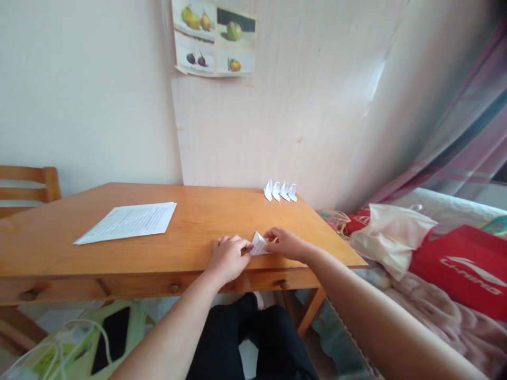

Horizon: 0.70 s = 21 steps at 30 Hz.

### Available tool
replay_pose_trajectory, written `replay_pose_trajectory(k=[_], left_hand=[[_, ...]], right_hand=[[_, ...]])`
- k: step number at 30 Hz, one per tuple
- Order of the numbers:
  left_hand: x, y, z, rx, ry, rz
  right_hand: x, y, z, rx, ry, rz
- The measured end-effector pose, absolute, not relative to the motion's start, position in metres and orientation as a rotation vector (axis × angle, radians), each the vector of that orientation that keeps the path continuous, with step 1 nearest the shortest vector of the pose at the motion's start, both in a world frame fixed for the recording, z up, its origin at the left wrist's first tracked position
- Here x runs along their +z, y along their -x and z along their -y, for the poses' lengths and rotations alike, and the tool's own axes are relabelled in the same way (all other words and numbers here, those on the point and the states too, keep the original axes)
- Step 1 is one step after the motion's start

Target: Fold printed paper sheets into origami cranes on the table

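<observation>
A small folded piece of printed paper (259, 245), triangular with its point upward, lies near the front edge of the wooden table. My left hand (229, 255) rests on the tabletop, its thumb and forefinger closed at the paper's left corner. On the other side, my right hand (284, 244) pinches the right edge between thumb and fingers. Small print shows on the paper's face. Toward the back right corner stand several folded white paper figures (276, 191) in a row, with pointed tips.
A stack of printed sheets (129, 221) lies on the table's left part. Drawers with round knobs (174, 287) run under the front edge. To the right are a red bag (461, 269), a white plastic bag (392, 235) and a pink blanket (431, 311). A chair (29, 182) stands at far left.
</observation>
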<state>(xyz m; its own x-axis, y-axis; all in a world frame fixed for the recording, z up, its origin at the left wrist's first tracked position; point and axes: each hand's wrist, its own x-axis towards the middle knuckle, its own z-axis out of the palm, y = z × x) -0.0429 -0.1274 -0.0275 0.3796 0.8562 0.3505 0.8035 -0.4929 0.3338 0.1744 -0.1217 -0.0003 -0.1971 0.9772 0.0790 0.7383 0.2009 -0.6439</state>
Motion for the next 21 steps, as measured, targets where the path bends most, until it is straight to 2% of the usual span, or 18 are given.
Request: replay_pose_trajectory(k=[5,12,21], left_hand=[[-0.03,0.044,0.127,0.82,-2.546,-1.483],[-0.037,0.044,0.131,1.263,-2.472,-1.366],[-0.041,0.027,0.138,1.312,-2.647,-1.32]], right_hand=[[-0.01,-0.159,0.113,0.645,1.484,1.975],[-0.011,-0.158,0.123,0.795,1.371,1.624],[-0.018,-0.142,0.156,1.163,1.075,1.192]])
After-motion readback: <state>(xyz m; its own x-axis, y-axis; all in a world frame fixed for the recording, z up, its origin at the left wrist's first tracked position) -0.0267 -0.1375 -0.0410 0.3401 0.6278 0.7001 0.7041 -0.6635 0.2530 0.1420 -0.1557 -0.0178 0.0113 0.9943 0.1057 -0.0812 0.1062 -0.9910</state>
